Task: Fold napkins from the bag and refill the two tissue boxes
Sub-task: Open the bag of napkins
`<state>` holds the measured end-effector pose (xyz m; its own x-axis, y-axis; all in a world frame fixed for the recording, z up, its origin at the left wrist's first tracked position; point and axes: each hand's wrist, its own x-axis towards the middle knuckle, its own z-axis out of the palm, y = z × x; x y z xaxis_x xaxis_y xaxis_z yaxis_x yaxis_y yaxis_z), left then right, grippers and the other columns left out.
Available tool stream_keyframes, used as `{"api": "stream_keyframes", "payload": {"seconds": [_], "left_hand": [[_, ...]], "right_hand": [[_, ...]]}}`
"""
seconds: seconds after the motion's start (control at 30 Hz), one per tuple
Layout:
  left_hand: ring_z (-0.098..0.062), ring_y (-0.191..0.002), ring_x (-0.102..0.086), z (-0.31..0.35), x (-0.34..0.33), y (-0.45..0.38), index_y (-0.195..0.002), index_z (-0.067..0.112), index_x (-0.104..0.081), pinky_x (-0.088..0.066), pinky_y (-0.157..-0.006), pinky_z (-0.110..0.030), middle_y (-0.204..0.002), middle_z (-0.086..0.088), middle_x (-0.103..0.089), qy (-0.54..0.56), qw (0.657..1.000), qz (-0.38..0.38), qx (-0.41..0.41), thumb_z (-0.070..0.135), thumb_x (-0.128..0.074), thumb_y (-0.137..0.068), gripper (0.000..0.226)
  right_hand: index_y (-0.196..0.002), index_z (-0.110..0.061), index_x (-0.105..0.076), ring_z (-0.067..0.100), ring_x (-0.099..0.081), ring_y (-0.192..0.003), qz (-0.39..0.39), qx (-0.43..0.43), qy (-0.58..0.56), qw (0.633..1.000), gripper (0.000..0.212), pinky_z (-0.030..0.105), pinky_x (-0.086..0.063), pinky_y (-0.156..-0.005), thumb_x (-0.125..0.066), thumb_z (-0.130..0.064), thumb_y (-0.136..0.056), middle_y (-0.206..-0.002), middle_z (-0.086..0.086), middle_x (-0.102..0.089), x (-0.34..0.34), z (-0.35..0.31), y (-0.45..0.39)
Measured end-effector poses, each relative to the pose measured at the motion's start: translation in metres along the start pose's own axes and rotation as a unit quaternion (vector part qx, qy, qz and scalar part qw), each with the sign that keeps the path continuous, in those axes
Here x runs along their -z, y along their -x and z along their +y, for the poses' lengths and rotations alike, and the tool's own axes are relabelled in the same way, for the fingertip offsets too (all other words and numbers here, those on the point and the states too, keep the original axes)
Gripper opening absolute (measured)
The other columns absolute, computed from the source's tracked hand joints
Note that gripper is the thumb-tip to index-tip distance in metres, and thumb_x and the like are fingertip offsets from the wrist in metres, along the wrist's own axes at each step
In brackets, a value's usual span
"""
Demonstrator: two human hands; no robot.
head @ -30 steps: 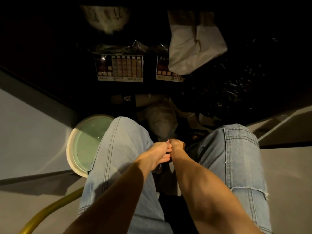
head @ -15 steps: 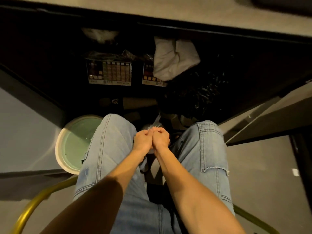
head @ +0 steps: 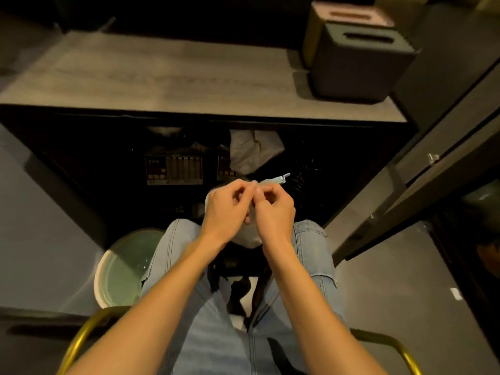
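I sit with my knees under a grey counter. My left hand and my right hand are raised together above my knees, and both pinch the top of a pale bag that hangs down between them. A thin strip of the bag sticks out to the right past my right fingers. Two dark tissue boxes stand at the counter's far right: the near one with a slot on top, and a second one behind it.
Under the counter, in the dark, lie a crumpled white bag and two printed cards. A round green stool stands by my left knee. A yellow chair rail curves around me. A dark panel edge runs along the right.
My view has tilted up, bringing the counter and tissue boxes into sight. Both hands have risen from between my knees, lifting the pale bag with them.
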<state>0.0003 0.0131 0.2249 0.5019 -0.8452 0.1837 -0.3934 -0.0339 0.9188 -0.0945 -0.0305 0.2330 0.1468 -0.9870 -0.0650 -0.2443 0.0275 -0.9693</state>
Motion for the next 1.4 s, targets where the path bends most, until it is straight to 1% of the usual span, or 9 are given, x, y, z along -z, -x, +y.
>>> {"api": "stream_keyframes", "payload": {"seconds": [0.23, 0.43, 0.67, 0.8, 1.0, 1.07, 1.17, 1.3, 1.4], "left_hand": [[-0.017, -0.043, -0.061, 0.127, 0.051, -0.015, -0.086, 0.017, -0.074, -0.050, -0.048, -0.032, -0.054, 0.002, -0.063, 0.067, 0.990, 0.016, -0.126, 0.027, -0.061, -0.104, 0.025], [-0.015, -0.046, -0.061, 0.238, 0.081, -0.033, -0.087, 0.024, -0.073, -0.048, -0.047, -0.024, -0.060, 0.009, -0.066, 0.063, 0.968, 0.019, -0.243, 0.029, -0.061, -0.102, 0.020], [-0.017, -0.043, -0.061, 0.315, 0.111, -0.114, -0.082, 0.020, -0.071, -0.045, -0.045, -0.023, -0.057, 0.006, -0.064, -0.003, 0.952, 0.055, -0.302, 0.031, -0.061, -0.104, 0.027], [-0.017, -0.046, -0.061, 0.311, 0.127, -0.173, -0.083, 0.013, -0.071, -0.047, -0.046, -0.023, -0.058, 0.000, -0.062, -0.009, 0.960, 0.082, -0.266, 0.032, -0.060, -0.104, 0.030], [-0.013, -0.060, -0.065, 0.267, 0.167, -0.246, -0.088, 0.013, -0.071, -0.052, -0.057, -0.025, -0.071, -0.004, -0.067, -0.149, 0.984, 0.032, -0.089, 0.036, -0.056, -0.104, 0.033], [-0.016, -0.071, -0.067, 0.253, 0.176, -0.267, -0.085, 0.016, -0.072, -0.050, -0.062, -0.026, -0.077, -0.004, -0.068, -0.223, 0.970, 0.052, -0.082, 0.042, -0.054, -0.104, 0.037], [-0.024, -0.081, -0.067, 0.246, 0.178, -0.298, -0.092, 0.012, -0.074, -0.050, -0.067, -0.029, -0.088, -0.011, -0.071, -0.216, 0.971, 0.063, -0.083, 0.051, -0.045, -0.106, 0.050], [-0.008, -0.092, -0.063, 0.245, 0.178, -0.333, -0.113, 0.019, -0.071, -0.046, -0.075, -0.027, -0.110, 0.004, -0.069, -0.227, 0.971, -0.052, -0.050, 0.056, -0.036, -0.106, 0.051], [-0.013, -0.088, -0.070, 0.235, 0.187, -0.336, -0.106, 0.024, -0.075, -0.054, -0.073, -0.030, -0.094, 0.004, -0.074, -0.190, 0.972, -0.115, -0.073, 0.056, -0.040, -0.105, 0.047]], "right_hand": [[-0.084, -0.015, -0.065, 0.010, -0.067, -0.073, 0.009, 0.198, -0.087, 0.976, 0.019, 0.027, -0.054, -0.069, -0.065, -0.022, -0.103, -0.076, -0.005, -0.069, 0.035, -0.119, 0.021], [-0.090, -0.008, -0.063, 0.027, -0.068, -0.078, -0.034, 0.296, -0.199, 0.934, 0.019, 0.042, -0.060, -0.072, -0.060, -0.018, -0.105, -0.083, 0.008, -0.068, 0.074, -0.213, 0.020], [-0.089, -0.011, -0.061, 0.024, -0.062, -0.080, -0.032, 0.394, -0.267, 0.879, 0.016, 0.045, -0.056, -0.076, -0.059, -0.012, -0.104, -0.082, 0.005, -0.063, 0.058, -0.296, -0.055], [-0.094, -0.005, -0.060, 0.030, -0.063, -0.083, -0.086, 0.417, -0.274, 0.862, 0.013, 0.048, -0.057, -0.078, -0.057, -0.010, -0.105, -0.087, 0.011, -0.062, 0.020, -0.318, -0.116], [-0.094, -0.006, -0.059, 0.021, -0.061, -0.081, -0.156, 0.388, -0.186, 0.889, 0.013, 0.036, -0.054, -0.074, -0.056, -0.011, -0.106, -0.087, 0.005, -0.061, -0.057, -0.295, -0.174], [-0.093, -0.008, -0.059, 0.016, -0.058, -0.079, -0.185, 0.381, -0.160, 0.891, 0.012, 0.032, -0.051, -0.073, -0.058, -0.011, -0.105, -0.085, -0.001, -0.059, -0.072, -0.282, -0.185], [-0.093, -0.010, -0.059, 0.018, -0.057, -0.079, -0.191, 0.413, -0.128, 0.881, 0.010, 0.034, -0.050, -0.072, -0.058, -0.011, -0.103, -0.084, -0.001, -0.059, -0.087, -0.277, -0.192], [-0.096, -0.008, -0.061, 0.027, -0.058, -0.079, -0.175, 0.419, -0.151, 0.878, 0.018, 0.045, -0.049, -0.070, -0.052, -0.020, -0.106, -0.085, 0.006, -0.060, -0.097, -0.281, -0.190], [-0.099, -0.018, -0.059, 0.023, -0.062, -0.079, -0.105, 0.316, -0.217, 0.918, 0.022, 0.048, -0.053, -0.072, -0.048, -0.034, -0.109, -0.083, 0.001, -0.064, -0.100, -0.291, -0.192]]}}
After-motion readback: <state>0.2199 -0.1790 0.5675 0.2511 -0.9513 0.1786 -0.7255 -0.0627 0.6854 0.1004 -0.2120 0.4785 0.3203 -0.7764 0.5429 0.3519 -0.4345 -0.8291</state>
